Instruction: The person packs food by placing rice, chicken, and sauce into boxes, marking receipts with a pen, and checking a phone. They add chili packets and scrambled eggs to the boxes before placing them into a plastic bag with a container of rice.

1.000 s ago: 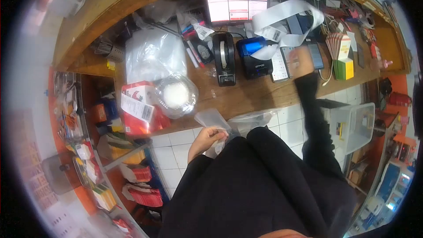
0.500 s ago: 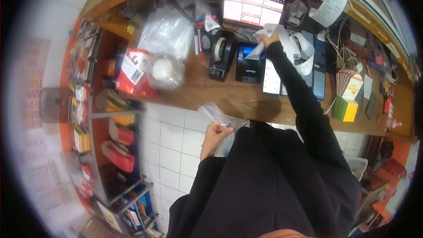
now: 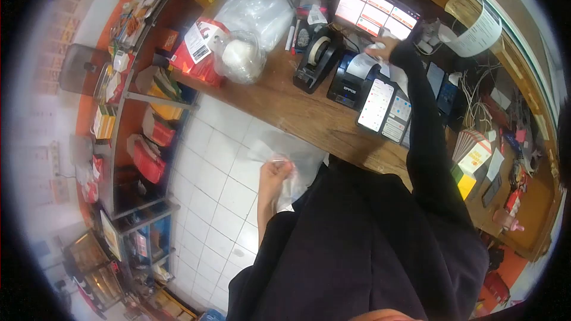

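My left hand [image 3: 275,177] is closed on a clear plastic bag [image 3: 304,157], which hangs below the counter's front edge. Over the back of the counter, my right hand [image 3: 385,49] grips a strip of white receipt paper [image 3: 376,52]; the fingers are partly blurred. Just in front of that hand is a small black receipt printer [image 3: 347,90] with white paper [image 3: 360,65] curling out of its top. To the printer's left stands a black tape dispenser [image 3: 320,62]. A phone with a lit white screen [image 3: 376,105] lies to its right, beside another phone [image 3: 397,120].
A lit tablet screen [image 3: 376,9] stands at the back. Left on the wooden counter [image 3: 291,113] are a red package [image 3: 199,53], a clear-wrapped white roll [image 3: 241,56] and plastic bags [image 3: 256,12]. Cables [image 3: 479,92] and folded cartons [image 3: 473,153] are at right. Shelves [image 3: 122,160] line the left.
The view has turned, so the counter appears slanted. My right hand has moved behind the printer with the paper, and the plastic bag in my left hand is spread wider.
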